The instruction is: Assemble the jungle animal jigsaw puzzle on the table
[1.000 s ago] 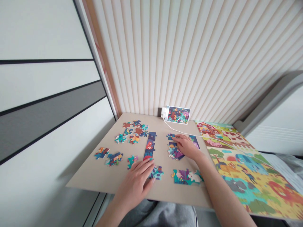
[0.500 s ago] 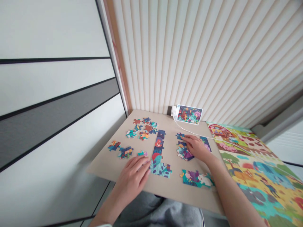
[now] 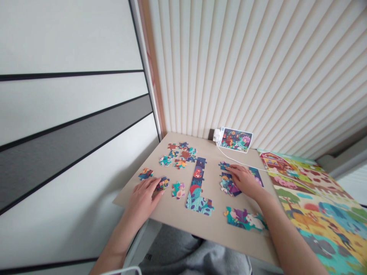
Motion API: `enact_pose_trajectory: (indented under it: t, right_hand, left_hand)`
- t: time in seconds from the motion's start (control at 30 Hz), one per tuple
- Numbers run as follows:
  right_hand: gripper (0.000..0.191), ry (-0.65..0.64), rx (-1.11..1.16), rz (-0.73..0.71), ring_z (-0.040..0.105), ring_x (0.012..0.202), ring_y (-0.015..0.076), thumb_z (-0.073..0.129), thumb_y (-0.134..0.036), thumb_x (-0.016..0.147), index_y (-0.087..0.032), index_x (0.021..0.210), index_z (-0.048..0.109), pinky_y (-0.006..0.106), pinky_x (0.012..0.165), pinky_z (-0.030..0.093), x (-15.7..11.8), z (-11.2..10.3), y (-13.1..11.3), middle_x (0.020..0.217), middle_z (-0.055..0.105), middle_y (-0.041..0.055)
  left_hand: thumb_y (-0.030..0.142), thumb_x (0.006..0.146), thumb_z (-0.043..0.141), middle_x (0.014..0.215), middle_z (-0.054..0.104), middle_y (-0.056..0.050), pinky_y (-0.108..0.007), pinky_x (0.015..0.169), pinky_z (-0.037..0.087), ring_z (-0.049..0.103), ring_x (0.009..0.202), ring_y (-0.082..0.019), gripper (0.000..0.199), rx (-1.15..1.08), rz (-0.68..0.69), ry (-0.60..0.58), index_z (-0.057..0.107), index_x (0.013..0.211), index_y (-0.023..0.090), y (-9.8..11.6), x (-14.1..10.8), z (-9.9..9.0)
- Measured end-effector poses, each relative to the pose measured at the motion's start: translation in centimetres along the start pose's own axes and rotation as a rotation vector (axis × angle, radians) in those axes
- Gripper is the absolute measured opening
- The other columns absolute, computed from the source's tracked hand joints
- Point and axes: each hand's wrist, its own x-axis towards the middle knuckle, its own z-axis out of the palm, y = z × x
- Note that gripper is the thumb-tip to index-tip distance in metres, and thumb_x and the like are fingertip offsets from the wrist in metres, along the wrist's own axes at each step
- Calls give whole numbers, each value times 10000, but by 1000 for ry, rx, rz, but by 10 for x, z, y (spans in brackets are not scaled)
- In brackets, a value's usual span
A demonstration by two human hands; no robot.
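My left hand (image 3: 145, 194) lies with its fingers spread at the table's left front, its fingertips touching a dark cluster of puzzle pieces (image 3: 163, 183). Beside it is a teal and pink piece (image 3: 178, 190). My right hand (image 3: 243, 178) rests at the right, fingers stretched over a purple cluster (image 3: 228, 184), fingertips by a small blue piece (image 3: 223, 165). Between the hands lies a joined L-shaped strip (image 3: 197, 183) with a red fox-like figure. A joined teal and purple section (image 3: 243, 219) sits near the front edge.
Several loose pieces (image 3: 185, 154) lie at the back left of the beige table (image 3: 172, 214). A picture card (image 3: 235, 139) leans at the back beside a white charger (image 3: 216, 135), whose cable runs right. A colourful animal mat (image 3: 312, 202) lies at the right.
My left hand has moved left, off the L-shaped strip and the teal and pink piece, to the dark cluster. My right hand stays at the same pieces. The view has shifted slightly.
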Motion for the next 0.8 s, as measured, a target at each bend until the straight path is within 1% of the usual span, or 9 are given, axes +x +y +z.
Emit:
enact_pose_trajectory:
  t: [0.1,0.2,0.37,0.5,0.57,0.63,0.73,0.8]
  right_hand:
    - [438,2,-6,-13,598,1275,280,468,-227,966,-303,1339,686,473,1093,477,0,1,1,1382,638,86]
    - [440,11,-4,-28,605,1262,281,468,-237,967,-306,1347,678,477,1081,484,-1,3,4,1379,638,90]
    - [431,8,-43,-24,607,1254,285,452,-259,982,-314,1352,668,480,1056,488,-1,6,7,1393,630,82]
    - [425,10,-38,-24,605,1260,278,452,-266,987,-312,1348,670,463,1070,480,-1,5,7,1392,632,77]
    - [424,9,-29,-23,605,1259,281,459,-271,984,-310,1349,672,468,1079,476,-1,4,7,1391,633,79]
    - [424,3,-24,-22,604,1260,287,466,-276,981,-308,1349,674,475,1088,470,-1,4,7,1390,631,83]
    - [423,-5,-14,-21,604,1261,291,467,-279,980,-307,1346,678,481,1095,469,-1,4,7,1390,629,88]
    - [423,-1,-5,-20,604,1261,293,467,-278,980,-310,1344,679,484,1093,473,-1,4,7,1390,630,86]
  left_hand:
    - [445,964,632,1284,669,-106,-499,1030,498,611,1222,-326,452,-12,-3,7,591,1369,248,2,-2,3]
    - [487,940,668,1261,664,-109,-504,1030,496,617,1193,-324,498,-22,-12,8,588,1373,253,9,-8,2]
    - [479,935,688,1219,656,-100,-495,1024,495,613,1162,-310,519,-39,-8,-10,577,1393,261,26,-20,-7]
    - [487,926,701,1228,651,-96,-495,1024,489,600,1176,-313,543,-30,-14,-39,566,1405,269,32,-25,-15]
    - [507,924,697,1250,649,-99,-495,1031,485,593,1197,-317,553,-19,-12,-36,564,1404,267,30,-26,-18]
    - [511,952,652,1276,648,-106,-488,1042,480,592,1217,-315,506,-4,-19,-9,575,1383,257,26,-25,-21]
    - [464,1008,553,1297,651,-120,-494,1053,468,597,1228,-319,377,62,-86,66,622,1306,243,15,-22,-23]
    - [445,1010,534,1290,659,-126,-510,1054,463,600,1219,-332,344,114,-136,94,652,1259,238,6,-20,-23]
